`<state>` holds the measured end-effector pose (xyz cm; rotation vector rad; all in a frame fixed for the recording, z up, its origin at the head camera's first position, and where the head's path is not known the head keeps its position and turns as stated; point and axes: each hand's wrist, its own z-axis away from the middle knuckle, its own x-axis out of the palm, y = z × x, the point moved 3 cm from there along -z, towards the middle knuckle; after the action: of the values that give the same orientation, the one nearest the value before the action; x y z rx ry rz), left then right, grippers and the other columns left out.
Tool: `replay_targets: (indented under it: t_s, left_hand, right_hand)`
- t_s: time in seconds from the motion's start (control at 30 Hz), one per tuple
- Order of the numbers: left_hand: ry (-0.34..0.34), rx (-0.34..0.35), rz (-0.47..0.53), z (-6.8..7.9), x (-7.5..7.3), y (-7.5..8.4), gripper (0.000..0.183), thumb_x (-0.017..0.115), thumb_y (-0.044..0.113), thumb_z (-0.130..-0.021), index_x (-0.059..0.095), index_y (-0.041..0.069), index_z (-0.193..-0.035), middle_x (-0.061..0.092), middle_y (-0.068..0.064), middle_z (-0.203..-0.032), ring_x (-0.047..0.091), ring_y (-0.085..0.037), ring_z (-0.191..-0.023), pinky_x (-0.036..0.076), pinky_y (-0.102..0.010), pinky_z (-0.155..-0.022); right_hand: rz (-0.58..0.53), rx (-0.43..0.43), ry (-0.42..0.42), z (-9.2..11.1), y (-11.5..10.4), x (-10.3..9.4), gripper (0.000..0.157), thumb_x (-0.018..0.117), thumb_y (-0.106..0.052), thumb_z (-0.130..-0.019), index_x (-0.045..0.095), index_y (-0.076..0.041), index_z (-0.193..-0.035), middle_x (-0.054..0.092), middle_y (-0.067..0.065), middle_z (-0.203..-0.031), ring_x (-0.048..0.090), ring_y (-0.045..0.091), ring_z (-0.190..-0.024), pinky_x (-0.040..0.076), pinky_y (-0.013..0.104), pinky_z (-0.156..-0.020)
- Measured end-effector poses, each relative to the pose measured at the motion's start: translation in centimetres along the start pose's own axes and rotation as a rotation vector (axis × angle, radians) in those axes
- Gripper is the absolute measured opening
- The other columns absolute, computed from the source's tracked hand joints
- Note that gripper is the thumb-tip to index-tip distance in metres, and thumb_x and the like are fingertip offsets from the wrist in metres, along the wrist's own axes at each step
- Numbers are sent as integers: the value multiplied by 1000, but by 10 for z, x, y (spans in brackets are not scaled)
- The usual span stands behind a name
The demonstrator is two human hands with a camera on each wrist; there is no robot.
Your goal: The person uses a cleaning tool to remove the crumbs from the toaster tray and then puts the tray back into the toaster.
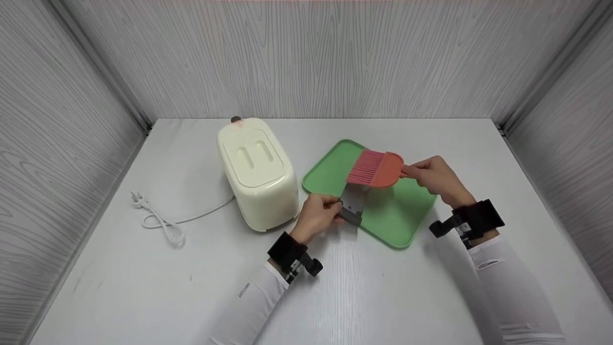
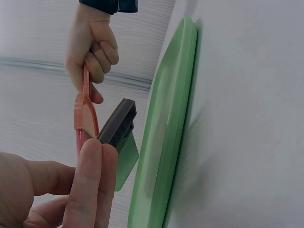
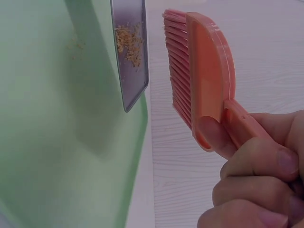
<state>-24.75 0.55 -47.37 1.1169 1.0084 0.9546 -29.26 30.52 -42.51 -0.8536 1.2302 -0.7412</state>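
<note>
In the head view my left hand [image 1: 317,215] pinches the dark handle edge of a flat metal crumb tray [image 1: 354,197], held tilted above the green tray [image 1: 400,215]. My right hand [image 1: 438,178] grips a small orange brush [image 1: 389,170] by its handle. Its pink bristles [image 1: 365,166] overlap the far end of the crumb tray from above. The right wrist view shows brown crumbs [image 3: 130,45] lying on the crumb tray, with the bristles a short gap away from it. A few faint crumbs [image 3: 76,45] dot the green tray below.
A cream toaster [image 1: 258,172] with two slots stands left of the green tray. From it a white cord [image 1: 206,213] runs to a plug [image 1: 138,200] on the left of the white table [image 1: 330,302]. Grey wood-grain panels [image 1: 306,57] enclose the back and sides.
</note>
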Motion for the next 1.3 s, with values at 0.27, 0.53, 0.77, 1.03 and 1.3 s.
replay_targets:
  t_s: [0.27, 0.53, 0.77, 1.03, 1.3]
  left_hand:
    - [1, 4, 13, 0, 0, 2, 29, 59, -1, -101, 64, -14, -126, 69, -20, -104, 69, -10, -63, 66, -25, -69]
    - [6, 8, 29, 1, 1, 3, 28, 59, -2, -101, 64, -15, -125, 67, -18, -101, 68, -10, -63, 66, -25, -68]
    - [1, 2, 39, 0, 1, 3, 28, 59, -2, -101, 63, -15, -125, 67, -18, -102, 67, -10, -63, 66, -25, -68]
    - [-1, 18, 43, 2, 0, 4, 29, 58, -2, -101, 63, -16, -126, 67, -18, -103, 67, -10, -63, 66, -25, -68]
    - [7, 30, 36, 1, -1, 4, 28, 58, -2, -101, 64, -16, -125, 67, -18, -102, 68, -10, -65, 66, -25, -68]
  right_hand:
    - [45, 2, -43, 0, 4, 5, 42, 63, -44, -103, 81, -7, -111, 73, 23, -116, 20, 4, -47, 20, 18, -39]
    - [65, -1, -79, 1, 3, 3, 40, 64, -40, -103, 81, -5, -108, 75, 17, -113, 20, 3, -45, 21, 19, -39]
    - [56, 12, -97, 1, 7, -1, 43, 64, -41, -103, 81, -1, -106, 74, 18, -118, 18, 3, -44, 20, 18, -41]
    - [80, 6, -96, 4, 11, -7, 40, 64, -40, -103, 81, -5, -108, 74, 17, -118, 18, 3, -45, 21, 18, -42]
    - [105, 28, -90, 8, 15, -13, 41, 64, -42, -102, 82, -5, -108, 75, 16, -117, 19, 3, -46, 21, 18, -42]
